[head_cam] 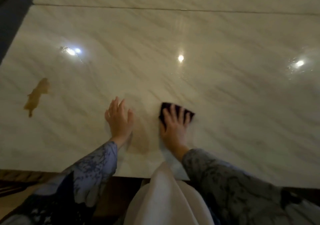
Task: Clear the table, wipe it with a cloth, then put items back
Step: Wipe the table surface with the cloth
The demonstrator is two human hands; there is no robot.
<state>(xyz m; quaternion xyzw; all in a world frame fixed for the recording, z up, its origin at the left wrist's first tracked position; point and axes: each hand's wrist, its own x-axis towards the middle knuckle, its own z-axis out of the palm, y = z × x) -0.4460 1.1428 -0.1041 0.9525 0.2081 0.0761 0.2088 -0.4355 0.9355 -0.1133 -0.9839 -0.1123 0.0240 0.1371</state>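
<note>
You're pressing the cloth [176,113] flat under your spread right hand [173,127], left hand [119,119] lying open on the bench [225,95]. The brown stain [37,96] is sitting far left, nearer your left hand.

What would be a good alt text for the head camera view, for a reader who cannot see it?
A person's right hand presses a dark cloth flat on a glossy pale marble table, while the left hand rests open beside it. Two brown patches mark the tabletop at the left, and ceiling lights reflect in it.
</note>
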